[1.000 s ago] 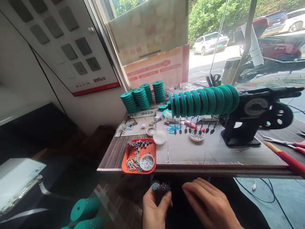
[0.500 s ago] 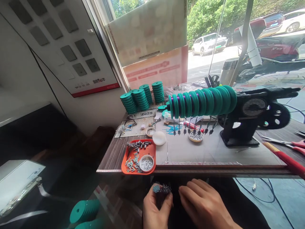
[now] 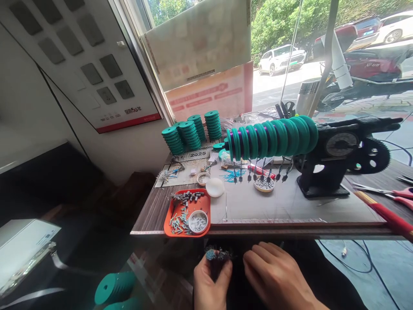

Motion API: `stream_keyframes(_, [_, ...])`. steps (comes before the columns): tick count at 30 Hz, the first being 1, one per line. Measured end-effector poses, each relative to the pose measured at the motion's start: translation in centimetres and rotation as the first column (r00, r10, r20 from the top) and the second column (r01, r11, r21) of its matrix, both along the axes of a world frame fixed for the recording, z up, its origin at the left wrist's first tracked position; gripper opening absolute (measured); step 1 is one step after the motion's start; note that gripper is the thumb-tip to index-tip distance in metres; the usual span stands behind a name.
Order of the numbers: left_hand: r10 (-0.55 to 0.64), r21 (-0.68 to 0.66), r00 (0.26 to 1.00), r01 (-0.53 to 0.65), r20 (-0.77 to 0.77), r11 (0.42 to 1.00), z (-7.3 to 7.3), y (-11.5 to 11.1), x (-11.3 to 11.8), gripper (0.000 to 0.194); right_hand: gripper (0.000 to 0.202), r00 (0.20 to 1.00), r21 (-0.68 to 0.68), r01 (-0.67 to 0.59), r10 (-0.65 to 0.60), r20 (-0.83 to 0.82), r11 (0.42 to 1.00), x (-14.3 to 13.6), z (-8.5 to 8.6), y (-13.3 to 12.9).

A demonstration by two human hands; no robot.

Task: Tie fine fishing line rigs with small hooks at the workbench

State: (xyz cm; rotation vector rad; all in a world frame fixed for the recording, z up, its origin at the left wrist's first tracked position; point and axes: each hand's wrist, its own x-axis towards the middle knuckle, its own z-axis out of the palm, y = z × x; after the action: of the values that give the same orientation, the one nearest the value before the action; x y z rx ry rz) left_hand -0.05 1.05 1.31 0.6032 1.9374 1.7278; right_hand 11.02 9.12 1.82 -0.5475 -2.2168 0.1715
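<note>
My left hand (image 3: 213, 277), low in the view below the table edge, is closed around a bundle of small dark parts (image 3: 219, 255) with bluish tips. Just right of it is my right hand (image 3: 274, 271), its back turned up and its fingers curled; whatever its fingertips hold is hidden. Beyond the hands, an orange tray (image 3: 205, 199) holds small metal pieces and a white dish (image 3: 198, 221). A row of green spools (image 3: 271, 138) sits on a black geared machine (image 3: 324, 172), with dark pieces hanging below.
Green spool stacks (image 3: 191, 135) stand at the table's back left. A small bowl (image 3: 264, 184) of metal bits, a white lid (image 3: 214, 187) and scissors (image 3: 400, 196) lie on the table (image 3: 148, 215). More green spools (image 3: 114, 287) are at lower left.
The view has shifted slightly. Both hands keep nearly the same place and pose, with the bundle still in my left hand.
</note>
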Motion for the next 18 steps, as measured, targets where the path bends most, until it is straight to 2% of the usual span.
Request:
stream_keyframes(6, [0.06,-0.01,0.998,-0.06,0.0,0.998,0.03,0.03,0.11,0.025,0.037,1.0,-0.019,-0.021,0.021,-0.002,1.0,0.16,0.07,-0.05])
stream_keyframes(9, [0.034,0.003,0.999,-0.034,0.021,0.999,0.16,0.05,0.07,0.026,0.022,0.997,-0.165,-0.08,0.078,-0.018,0.983,0.35,-0.05,-0.24])
stream_keyframes(12, [0.014,0.02,0.999,-0.015,0.048,1.0,0.1,0.01,0.07,0.027,0.029,0.989,-0.314,-0.142,0.125,-0.074,0.939,0.38,-0.21,-0.45])
stream_keyframes(15, [0.068,0.014,0.994,-0.069,0.082,0.998,-0.33,-0.23,0.35,0.036,0.023,0.985,-0.276,-0.17,0.167,-0.037,0.946,0.15,-0.26,-0.53])
stream_keyframes(17, [0.106,-0.005,0.992,-0.106,0.066,0.994,-0.51,-0.52,0.59,0.043,0.034,0.986,-0.18,-0.162,0.166,0.009,0.97,-0.07,-0.2,-0.52])
stream_keyframes(18, [0.088,-0.013,0.996,-0.088,0.024,0.996,-0.46,-0.69,0.59,0.042,0.039,0.986,-0.123,-0.162,0.166,0.021,0.979,-0.15,-0.14,-0.51])
